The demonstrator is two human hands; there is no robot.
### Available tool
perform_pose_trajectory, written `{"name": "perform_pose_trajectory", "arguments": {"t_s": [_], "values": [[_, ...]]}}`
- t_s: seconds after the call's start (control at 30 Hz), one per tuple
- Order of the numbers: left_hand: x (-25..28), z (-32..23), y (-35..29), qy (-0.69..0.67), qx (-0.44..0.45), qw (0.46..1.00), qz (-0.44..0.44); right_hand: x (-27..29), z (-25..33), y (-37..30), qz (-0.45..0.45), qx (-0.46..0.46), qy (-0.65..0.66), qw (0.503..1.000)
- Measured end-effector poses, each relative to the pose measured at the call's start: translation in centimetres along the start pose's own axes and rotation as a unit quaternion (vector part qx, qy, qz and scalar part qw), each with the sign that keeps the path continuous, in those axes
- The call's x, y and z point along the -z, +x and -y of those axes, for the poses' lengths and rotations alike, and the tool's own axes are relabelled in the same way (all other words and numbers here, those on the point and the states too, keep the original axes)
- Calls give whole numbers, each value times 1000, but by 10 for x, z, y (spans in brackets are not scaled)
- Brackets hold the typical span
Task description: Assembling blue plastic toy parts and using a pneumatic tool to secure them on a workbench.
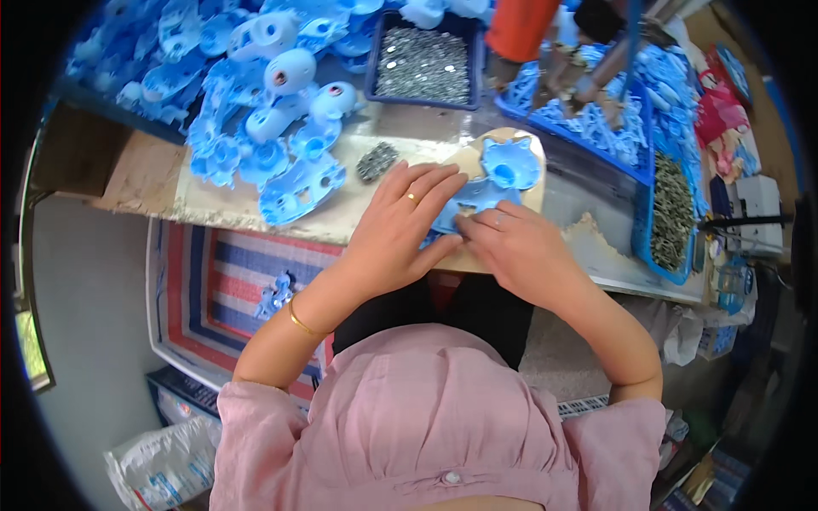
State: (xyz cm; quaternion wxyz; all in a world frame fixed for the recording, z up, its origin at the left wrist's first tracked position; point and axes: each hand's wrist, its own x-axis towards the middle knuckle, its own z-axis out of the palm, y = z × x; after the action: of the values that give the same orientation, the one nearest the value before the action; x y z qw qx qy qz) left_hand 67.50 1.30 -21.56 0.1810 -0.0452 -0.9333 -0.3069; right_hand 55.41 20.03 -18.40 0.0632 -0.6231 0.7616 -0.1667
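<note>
Head: L hand (400, 223) spread, R hand (517, 249) curled @ blue pc (484, 194).

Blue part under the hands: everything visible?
The blue part is light blue and glossy, apparently molded plastic. Its far end has an uneven rim and a round hollow; fingers of the right hand touch and partly cover the near end. The left hand is close, contact unclear. It lies on a tan board. One piece or two: can't tell.

Blue shell (482, 196), red-blue striped cloth (239, 271)
</note>
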Motion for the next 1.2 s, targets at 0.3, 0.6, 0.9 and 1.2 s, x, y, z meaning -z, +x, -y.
{"name": "perform_pose_trajectory", "arguments": {"t_s": [0.3, 0.6, 0.9, 1.2], "values": [[-4, -6, 8, 47, -10, 998, 29, 58, -126, -15, -286, -258, -83, 919], [-3, -8, 11, 55, -9, 998, 34, 50, -156, -17, -267, -257, -176, 912], [2, -40, 30, -109, -11, 993, -50, 58, -57, -7, -231, -130, 527, 807], [-11, -49, 39, -254, 109, 957, 92, 55, -48, -59, -237, -230, 329, 885]]}}
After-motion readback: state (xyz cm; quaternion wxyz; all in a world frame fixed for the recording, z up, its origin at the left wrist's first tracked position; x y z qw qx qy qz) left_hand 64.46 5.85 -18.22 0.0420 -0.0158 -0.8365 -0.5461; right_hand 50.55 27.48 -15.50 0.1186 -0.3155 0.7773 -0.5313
